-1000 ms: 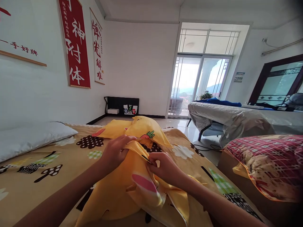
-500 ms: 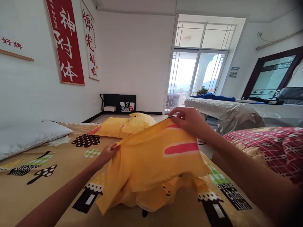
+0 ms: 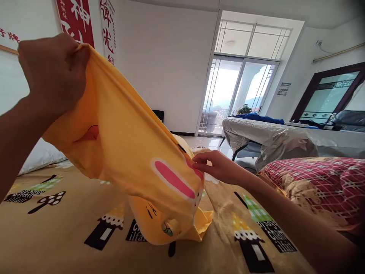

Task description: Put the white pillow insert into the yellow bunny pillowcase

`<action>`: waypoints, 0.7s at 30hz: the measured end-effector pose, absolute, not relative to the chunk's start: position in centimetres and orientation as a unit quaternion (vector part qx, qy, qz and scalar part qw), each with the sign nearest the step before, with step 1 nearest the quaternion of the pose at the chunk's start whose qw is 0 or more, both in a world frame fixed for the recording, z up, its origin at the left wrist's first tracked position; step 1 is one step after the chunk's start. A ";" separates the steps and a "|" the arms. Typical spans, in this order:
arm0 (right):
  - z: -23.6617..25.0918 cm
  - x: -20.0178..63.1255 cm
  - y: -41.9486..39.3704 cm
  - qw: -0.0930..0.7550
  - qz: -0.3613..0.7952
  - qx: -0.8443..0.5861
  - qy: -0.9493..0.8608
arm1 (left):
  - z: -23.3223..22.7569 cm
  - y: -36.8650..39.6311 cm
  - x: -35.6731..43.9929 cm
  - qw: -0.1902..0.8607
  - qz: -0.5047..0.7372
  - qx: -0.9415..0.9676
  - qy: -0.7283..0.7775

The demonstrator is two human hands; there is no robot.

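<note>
A yellow pillowcase (image 3: 128, 140) with pink rabbit ears and small cartoon faces hangs between my two hands over the bed. My left hand (image 3: 54, 72), a fist raised high at the left, grips one upper corner, so the cloth slopes down to the right. Lower down, my right hand (image 3: 212, 163) pinches its right edge near a pink ear. The pillowcase's lower part drapes in folds onto the brown printed bedsheet (image 3: 114, 258). Behind the cloth, a sliver of another yellow thing (image 3: 184, 142) shows; most of it is hidden.
A white pillow (image 3: 42, 156) lies at the left of the bed. At the right is a bunched red checked quilt (image 3: 322, 182). Beyond it stand a plastic-covered table (image 3: 262, 131) and a chair (image 3: 248, 152). A glass sliding door (image 3: 222, 91) is at the back.
My left hand has risen far up and to the left, stretching the pillowcase diagonally. My right hand has dropped slightly. The yellow things behind are now mostly covered.
</note>
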State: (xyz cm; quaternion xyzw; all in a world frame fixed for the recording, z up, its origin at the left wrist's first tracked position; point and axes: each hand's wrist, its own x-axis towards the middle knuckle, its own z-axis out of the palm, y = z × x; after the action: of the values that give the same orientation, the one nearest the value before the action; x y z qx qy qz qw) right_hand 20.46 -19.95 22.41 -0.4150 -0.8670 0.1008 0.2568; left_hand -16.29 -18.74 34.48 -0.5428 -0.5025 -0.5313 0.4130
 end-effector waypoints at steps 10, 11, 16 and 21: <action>22.7 22.0 -19.2 0.377 -0.447 -0.489 -0.648 | 34.4 -20.1 -18.4 0.493 -0.316 -0.545 -0.600; 23.1 22.4 -19.2 0.390 -0.450 -0.493 -0.634 | 34.2 -19.8 -18.7 0.497 -0.310 -0.546 -0.599; 24.2 23.2 -19.1 0.493 -0.291 -0.471 -0.671 | 33.4 -18.3 -19.9 0.476 -0.305 -0.574 -0.592; 24.4 21.4 -20.6 0.621 -0.180 -0.448 -0.617 | 32.7 -17.3 -20.4 0.464 -0.278 -0.571 -0.618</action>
State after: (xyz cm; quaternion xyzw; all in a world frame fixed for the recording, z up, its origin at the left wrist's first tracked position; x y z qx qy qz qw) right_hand 21.40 -20.56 24.35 -0.4482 -0.6170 -0.1798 0.6213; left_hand -20.40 -17.34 32.72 -0.5708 -0.6177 -0.2782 0.4639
